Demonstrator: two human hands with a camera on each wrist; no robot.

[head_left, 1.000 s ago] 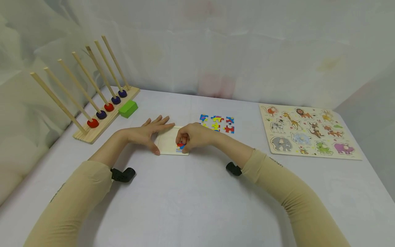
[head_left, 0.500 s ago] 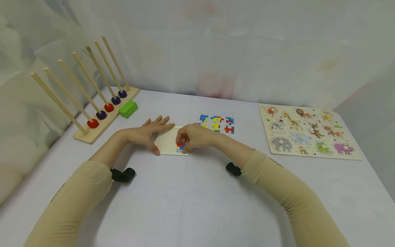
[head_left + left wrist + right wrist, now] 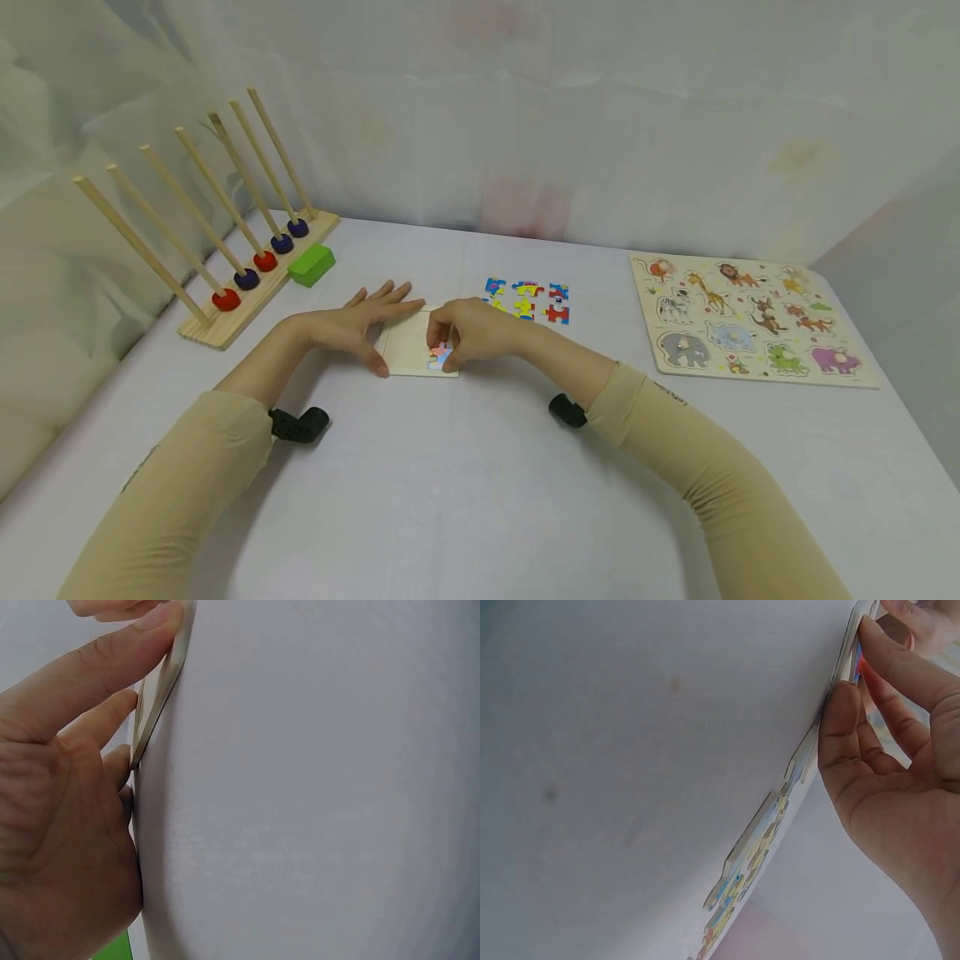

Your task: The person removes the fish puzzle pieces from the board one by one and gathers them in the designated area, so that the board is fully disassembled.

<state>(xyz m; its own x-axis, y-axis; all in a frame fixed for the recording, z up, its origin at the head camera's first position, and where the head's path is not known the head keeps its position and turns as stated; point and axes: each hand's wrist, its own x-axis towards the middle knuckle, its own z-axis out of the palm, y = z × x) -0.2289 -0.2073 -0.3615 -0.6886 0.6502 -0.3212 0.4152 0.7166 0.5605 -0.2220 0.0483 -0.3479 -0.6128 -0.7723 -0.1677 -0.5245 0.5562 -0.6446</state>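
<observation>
A small pale wooden puzzle tray point(image 3: 405, 346) lies on the white table between the hands. My left hand point(image 3: 356, 327) is spread over its left side, thumb at the near left corner and index finger at the far edge. In the left wrist view that thumb point(image 3: 97, 671) touches the tray's edge. My right hand point(image 3: 480, 327) pinches a colourful jigsaw piece point(image 3: 440, 358) at the tray's near right corner; the fingers partly cover it. Several loose jigsaw pieces point(image 3: 528, 289) in blue, yellow and red lie just beyond the right hand, some partly hidden by it.
At the left stands a wooden peg rack point(image 3: 258, 287) with tall rods and red and dark blue beads. A green block point(image 3: 312, 265) lies against it. An animal puzzle board point(image 3: 750, 321) lies at the right. A white cloth wall point(image 3: 600, 125) rises behind the table.
The jigsaw piece at the right fingertips has changed its look, from red and blue to pink and light blue, as it shifts under them. The left hand stays in place.
</observation>
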